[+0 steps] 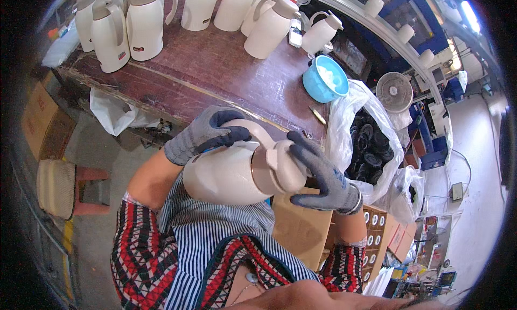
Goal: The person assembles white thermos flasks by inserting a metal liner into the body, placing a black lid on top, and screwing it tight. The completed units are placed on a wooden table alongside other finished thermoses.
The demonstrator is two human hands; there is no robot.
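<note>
A cream vacuum jug (223, 173) lies on its side in front of my body, its lid toward the right. My left hand (212, 131), in a grey knit glove with a dark palm, is curled at the jug's handle (257, 131) and upper side. My right hand (329, 182), gloved alike, cups the beige lid (291, 173), with fingers above and thumb below. The jug is held off the table, close to my striped apron (194, 229).
Several similar jugs (145, 27) stand on the dark red table (215, 73). On its right are a blue basin (318, 84) with white pieces and a small tool (317, 114). Beside it, a clear bag (336, 143) holds black round parts (371, 143). A stool (56, 189) stands left.
</note>
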